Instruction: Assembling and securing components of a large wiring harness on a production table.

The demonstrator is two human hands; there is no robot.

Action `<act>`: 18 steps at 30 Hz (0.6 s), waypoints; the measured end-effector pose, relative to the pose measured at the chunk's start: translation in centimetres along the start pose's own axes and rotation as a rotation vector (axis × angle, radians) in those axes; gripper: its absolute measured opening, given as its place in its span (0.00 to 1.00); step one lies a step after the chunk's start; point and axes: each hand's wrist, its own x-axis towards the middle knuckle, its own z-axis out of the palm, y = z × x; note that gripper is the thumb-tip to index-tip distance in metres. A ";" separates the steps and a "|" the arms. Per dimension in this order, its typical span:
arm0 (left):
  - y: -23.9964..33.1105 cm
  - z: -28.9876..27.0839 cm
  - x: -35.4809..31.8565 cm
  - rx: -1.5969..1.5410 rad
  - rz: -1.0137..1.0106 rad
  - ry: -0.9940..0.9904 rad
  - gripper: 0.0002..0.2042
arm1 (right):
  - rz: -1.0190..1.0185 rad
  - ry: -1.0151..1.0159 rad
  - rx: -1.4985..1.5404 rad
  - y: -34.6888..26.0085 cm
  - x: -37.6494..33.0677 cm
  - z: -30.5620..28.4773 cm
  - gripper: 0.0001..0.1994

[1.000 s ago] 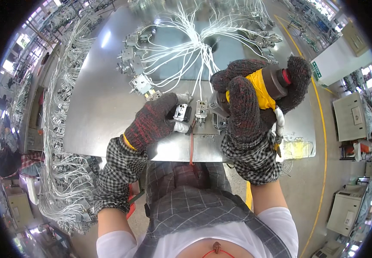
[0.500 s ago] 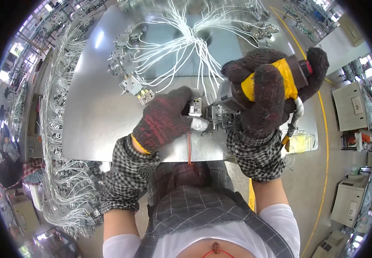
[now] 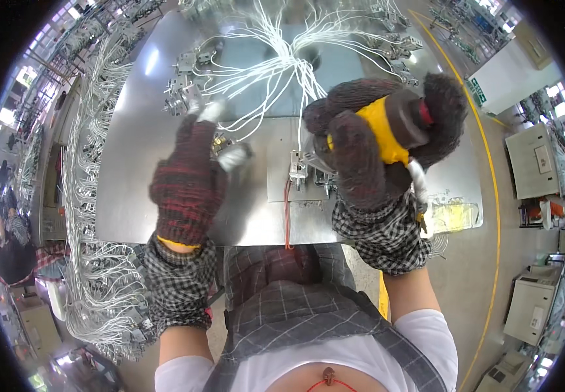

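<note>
Bright overhead light; glare on steel table (image 3: 132, 196) far-left corner; left hand (image 3: 188, 183) motion-blurred; fisheye bending, black rim.

Factory floor — wire harnesses (image 3: 93, 196), machines (image 3: 537, 160)

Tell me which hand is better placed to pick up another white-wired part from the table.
Left. The left hand is free and hovers near the loose white-wired parts, while the right hand is wrapped around the yellow power tool.
</note>
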 end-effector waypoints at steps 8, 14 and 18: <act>-3.7 0.8 0.5 -0.282 0.018 0.071 0.23 | 0.161 0.213 0.443 -0.9 -0.2 1.6 0.42; 1.3 -0.6 -0.9 0.104 0.227 0.056 0.20 | 0.182 0.267 0.377 0.3 0.5 0.5 0.43; 2.6 3.1 -0.3 -0.097 0.406 -0.086 0.22 | 0.157 0.325 0.283 1.1 1.1 0.4 0.42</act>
